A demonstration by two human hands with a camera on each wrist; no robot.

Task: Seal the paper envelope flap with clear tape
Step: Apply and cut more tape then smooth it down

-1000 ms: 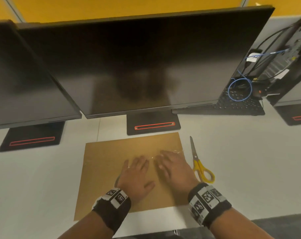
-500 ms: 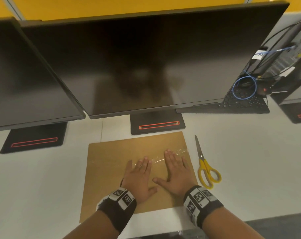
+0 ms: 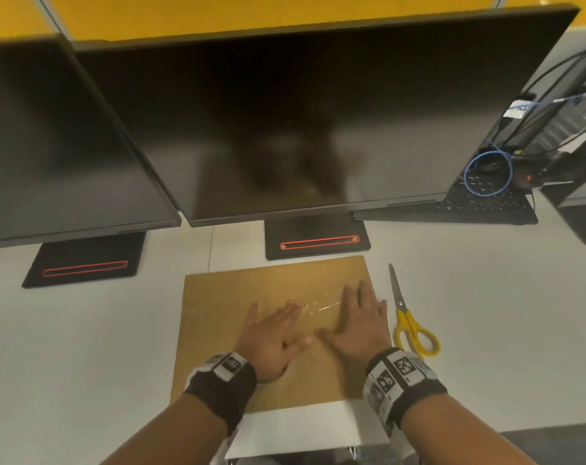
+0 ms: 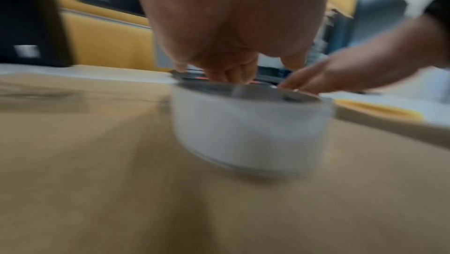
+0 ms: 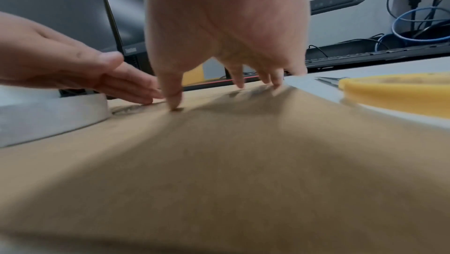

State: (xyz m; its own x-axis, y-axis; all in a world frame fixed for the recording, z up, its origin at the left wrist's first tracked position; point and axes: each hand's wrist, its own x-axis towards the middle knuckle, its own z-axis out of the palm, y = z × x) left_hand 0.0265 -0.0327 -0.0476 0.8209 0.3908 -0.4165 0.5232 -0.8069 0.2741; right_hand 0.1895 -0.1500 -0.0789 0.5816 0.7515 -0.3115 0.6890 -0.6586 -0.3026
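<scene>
Pressing flat with fingers extended, your left hand [image 3: 271, 333] and right hand [image 3: 360, 322] grip nothing; thin, wrinkle-prone clear tape strip [image 3: 318, 305] lies centre-frame on flat brown paper envelope [image 3: 218, 297]. Smooth outward from its middle.

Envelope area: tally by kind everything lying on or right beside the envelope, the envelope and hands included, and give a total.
Envelope: 1
Tape roll: 1
Strip of clear tape: 1
Scissors: 1
Hands: 2 (left hand, right hand)
Total: 6
</scene>
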